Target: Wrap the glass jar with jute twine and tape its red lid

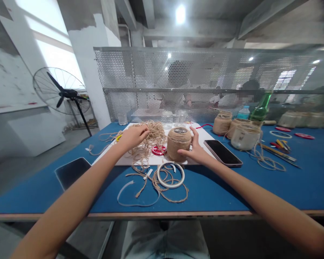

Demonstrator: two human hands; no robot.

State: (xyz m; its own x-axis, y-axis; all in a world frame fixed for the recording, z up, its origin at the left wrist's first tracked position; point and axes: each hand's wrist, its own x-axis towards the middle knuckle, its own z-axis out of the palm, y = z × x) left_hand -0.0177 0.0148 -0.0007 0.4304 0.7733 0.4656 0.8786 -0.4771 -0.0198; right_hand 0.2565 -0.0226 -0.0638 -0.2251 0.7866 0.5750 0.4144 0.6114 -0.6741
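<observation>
A glass jar wrapped in jute twine (175, 149) stands upright on a white board (202, 133). My right hand (196, 149) holds its right side, thumb across the front and fingers along the far side. To the left, my left hand (135, 137) is closed at the edge of a loose heap of jute twine (155, 133), its fingertips pressed together on the strands and partly hidden. Between the hands lies a red lid (158, 150), with twine across it. In front of the jar, a roll of white tape (181, 180) rests on coiled twine (166, 196).
A phone (223, 153) lies right of the board; a dark flat device (74, 172) lies left. Further right are wrapped jars (222, 124), a partly wrapped jar (244, 138), a green bottle (261, 108) and scissors (279, 153). A perforated metal screen (151, 79) borders the table's back.
</observation>
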